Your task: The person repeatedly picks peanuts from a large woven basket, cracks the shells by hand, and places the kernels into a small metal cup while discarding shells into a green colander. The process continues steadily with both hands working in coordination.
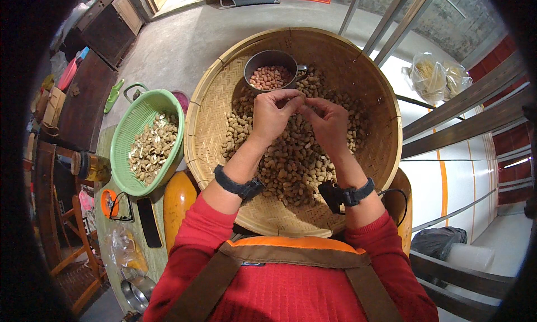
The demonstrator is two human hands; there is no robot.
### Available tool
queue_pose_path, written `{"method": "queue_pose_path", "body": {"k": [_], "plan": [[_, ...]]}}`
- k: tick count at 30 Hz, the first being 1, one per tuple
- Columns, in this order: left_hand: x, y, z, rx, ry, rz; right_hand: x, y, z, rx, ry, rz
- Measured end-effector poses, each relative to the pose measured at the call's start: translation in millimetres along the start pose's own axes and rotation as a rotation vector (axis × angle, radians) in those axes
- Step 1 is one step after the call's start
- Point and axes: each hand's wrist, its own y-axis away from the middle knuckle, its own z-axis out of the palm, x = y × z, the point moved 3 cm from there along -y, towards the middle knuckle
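Note:
My left hand (pixel 272 117) and my right hand (pixel 329 123) meet fingertip to fingertip, pinching a small peanut pod (pixel 302 97) between them. Fingers cover most of the pod. Below them, unshelled peanuts (pixel 289 167) are heaped in a wide round woven bamboo tray (pixel 209 125). A dark metal pot (pixel 270 57) with a side handle sits in the tray's far part, just beyond my left hand. Inside it lie shelled pinkish peanut kernels (pixel 270 76).
Left of the tray, a green plastic basket (pixel 118 154) contains empty peanut shells (pixel 153 148). A smartphone (pixel 149 222), glasses (pixel 126 209), an orange dish (pixel 108 203) and a lidded jar (pixel 90 167) lie nearby. Wooden rails (pixel 465 125) run along the right.

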Motion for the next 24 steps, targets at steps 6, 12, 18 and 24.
{"method": "queue_pose_path", "body": {"k": [6,12,18,24], "plan": [[-8.6,-0.2,-2.4,-0.087,0.239,-0.226,11.6,-6.5,5.7,0.007,-0.303,-0.013],[-8.9,-2.6,-5.4,-0.142,0.447,-0.3,5.3,-6.0,-1.3,-0.079,-0.316,0.01],[7.1,2.2,6.7,-0.115,-0.119,0.043,11.4,-1.5,15.4,-0.059,-0.926,0.522],[16.7,12.2,17.0,-0.039,-0.283,0.194,14.0,2.5,20.4,-0.085,-0.81,0.485]]}}
